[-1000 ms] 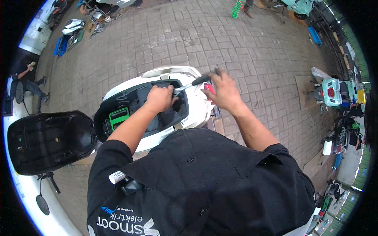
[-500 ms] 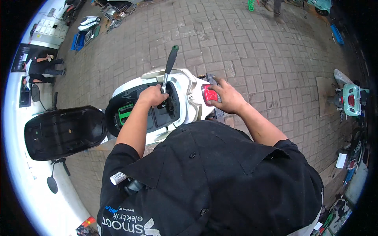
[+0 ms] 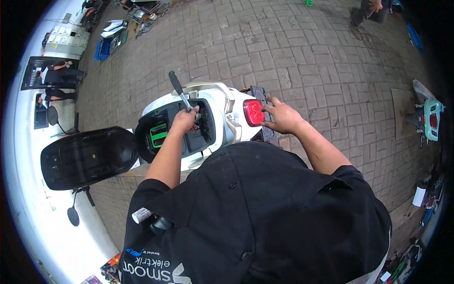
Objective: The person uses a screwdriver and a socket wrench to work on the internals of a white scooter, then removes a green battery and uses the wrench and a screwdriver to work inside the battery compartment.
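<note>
While my left hand point(image 3: 185, 120) grips the ratchet point(image 3: 179, 90) low over the scooter bin point(image 3: 194, 142), now leaning left instead of right, right hand point(image 3: 284, 118) loose, fingers spread at the red taillight point(image 3: 253, 112)

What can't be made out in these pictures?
Head view throughout:
Lower end of the dark-handled silver metal tool: partly hidden by the left hand.
Head of the dark-trousered person: cut off by the top edge.
What lies beneath the open black moulded seat: blocked by the seat.

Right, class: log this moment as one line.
Left hand: holding dark-handled tool | right hand: at red tail light | scooter: white, seat flipped open
</note>
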A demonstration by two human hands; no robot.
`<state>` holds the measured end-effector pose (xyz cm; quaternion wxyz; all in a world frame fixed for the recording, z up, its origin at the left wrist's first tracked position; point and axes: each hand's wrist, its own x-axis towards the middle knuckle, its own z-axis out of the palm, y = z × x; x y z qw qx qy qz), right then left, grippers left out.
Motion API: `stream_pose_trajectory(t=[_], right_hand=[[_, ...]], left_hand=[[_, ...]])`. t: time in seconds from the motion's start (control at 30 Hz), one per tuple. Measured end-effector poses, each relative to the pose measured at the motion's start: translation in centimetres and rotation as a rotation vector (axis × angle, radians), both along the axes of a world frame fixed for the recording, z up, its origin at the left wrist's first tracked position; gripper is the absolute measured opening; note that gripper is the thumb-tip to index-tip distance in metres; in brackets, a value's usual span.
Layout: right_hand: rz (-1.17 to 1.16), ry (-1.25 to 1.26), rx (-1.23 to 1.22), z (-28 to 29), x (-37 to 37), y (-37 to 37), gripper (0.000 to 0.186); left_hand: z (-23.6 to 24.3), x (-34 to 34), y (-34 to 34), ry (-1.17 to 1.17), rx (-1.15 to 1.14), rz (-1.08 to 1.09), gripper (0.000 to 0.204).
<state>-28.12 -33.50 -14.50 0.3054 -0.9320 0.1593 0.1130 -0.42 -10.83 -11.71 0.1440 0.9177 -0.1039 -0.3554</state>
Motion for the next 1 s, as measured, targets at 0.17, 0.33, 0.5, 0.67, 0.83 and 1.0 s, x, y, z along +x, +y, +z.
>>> stream_pose_trajectory(t=[0.17, 0.33, 0.5, 0.67, 0.83, 1.0], right_hand=[[0.028, 0.047, 0.02, -0.3, -0.1, -0.2, 0.056], [0.049, 0.053, 0.029, -1.8, -0.3, -0.1, 0.053], [0.066, 0.1, 0.026, -2.1, -0.4, -0.1, 0.053], [0.08, 0.125, 0.032, -2.0, -0.5, -0.4, 0.055], [0.069, 0.196, 0.044, -2.4, -0.6, -0.6, 0.058], [0.091, 0.213, 0.032, -3.8, -0.9, -0.5, 0.057]], left_hand=[[1.4, -0.3, -0.2, 0.089, 0.017, 0.039, 0.06], [0.9, -0.3, 1.1, -0.138, -0.002, -0.222, 0.06], [2.5, -0.3, 0.3, -0.407, 0.151, -0.67, 0.057], [3.9, -0.3, 0.4, -0.42, 0.286, -1.149, 0.056], [3.7, -0.7, 0.9, -0.436, 0.347, -1.18, 0.053], [2.1, -0.4, 0.3, -0.333, 0.282, -0.775, 0.057]])
